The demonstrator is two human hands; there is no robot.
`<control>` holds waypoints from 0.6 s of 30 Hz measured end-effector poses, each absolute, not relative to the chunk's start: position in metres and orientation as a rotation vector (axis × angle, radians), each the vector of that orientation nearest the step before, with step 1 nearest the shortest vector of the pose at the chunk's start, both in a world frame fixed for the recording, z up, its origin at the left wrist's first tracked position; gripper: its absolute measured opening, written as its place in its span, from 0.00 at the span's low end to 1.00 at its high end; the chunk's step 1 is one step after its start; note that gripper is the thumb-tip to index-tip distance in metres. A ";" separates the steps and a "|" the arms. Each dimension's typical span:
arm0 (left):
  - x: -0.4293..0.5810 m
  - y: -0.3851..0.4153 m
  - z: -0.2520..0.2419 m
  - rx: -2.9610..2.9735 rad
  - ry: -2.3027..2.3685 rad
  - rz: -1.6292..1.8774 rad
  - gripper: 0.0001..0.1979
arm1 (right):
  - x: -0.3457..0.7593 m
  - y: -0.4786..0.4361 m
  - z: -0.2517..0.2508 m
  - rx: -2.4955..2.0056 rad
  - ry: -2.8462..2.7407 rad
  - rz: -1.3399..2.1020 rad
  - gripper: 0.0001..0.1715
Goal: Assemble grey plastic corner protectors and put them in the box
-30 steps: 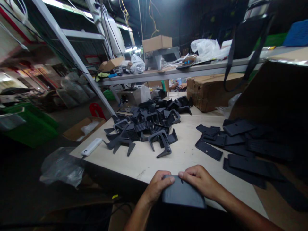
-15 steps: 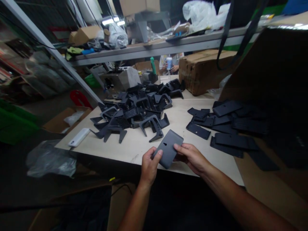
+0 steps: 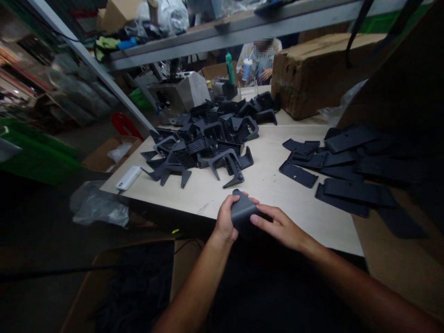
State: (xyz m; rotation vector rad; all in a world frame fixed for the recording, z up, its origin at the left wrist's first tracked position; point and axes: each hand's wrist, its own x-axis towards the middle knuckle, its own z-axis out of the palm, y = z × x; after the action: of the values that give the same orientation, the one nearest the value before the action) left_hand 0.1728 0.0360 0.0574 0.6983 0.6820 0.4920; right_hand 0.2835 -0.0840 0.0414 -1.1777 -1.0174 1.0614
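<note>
Both my hands hold one dark grey plastic plate (image 3: pixel 243 210) over the near edge of the pale table (image 3: pixel 267 194). My left hand (image 3: pixel 227 219) wraps its fingers round the plate's left side. My right hand (image 3: pixel 279 226) grips the right side, thumb on top. The plate is tilted, its far end up. Just beyond it a black angled bracket (image 3: pixel 231 166) stands at the front of a heap of black brackets (image 3: pixel 211 134).
Flat black plates (image 3: pixel 347 166) lie spread on the right. A cardboard box (image 3: pixel 312 74) sits at the back right, and a white device (image 3: pixel 128 178) on the left corner. A grey shelf (image 3: pixel 222 34) spans overhead. A person sits behind the table (image 3: pixel 260 60).
The plate was lifted from my lap to above the table edge, then turned and tilted. The view has shifted downward and closer to the table.
</note>
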 end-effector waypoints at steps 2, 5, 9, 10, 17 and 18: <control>0.178 0.024 0.058 0.750 0.719 0.661 0.13 | 0.277 -0.082 0.038 -1.162 -0.922 0.976 0.22; 0.181 0.013 0.062 0.822 0.776 0.776 0.15 | 0.268 -0.081 0.036 -1.138 -0.836 0.876 0.22; 0.180 0.015 0.069 0.813 0.777 0.739 0.17 | 0.269 -0.078 0.041 -1.081 -0.790 0.986 0.24; 0.180 0.018 0.070 0.778 0.768 0.712 0.17 | 0.271 -0.077 0.042 -1.046 -0.745 1.061 0.25; 0.191 0.025 0.062 0.423 0.848 0.630 0.10 | 0.276 -0.069 0.040 -0.828 -0.258 1.444 0.23; 0.192 0.025 0.059 0.378 0.886 0.619 0.09 | 0.275 -0.068 0.040 -0.827 -0.211 1.453 0.21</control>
State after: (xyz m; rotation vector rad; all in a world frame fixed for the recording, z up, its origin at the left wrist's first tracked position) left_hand 0.1923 0.0255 0.0591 0.3785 0.8856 0.6186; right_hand 0.2745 -0.0681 0.0396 -0.8274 -0.2107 1.4529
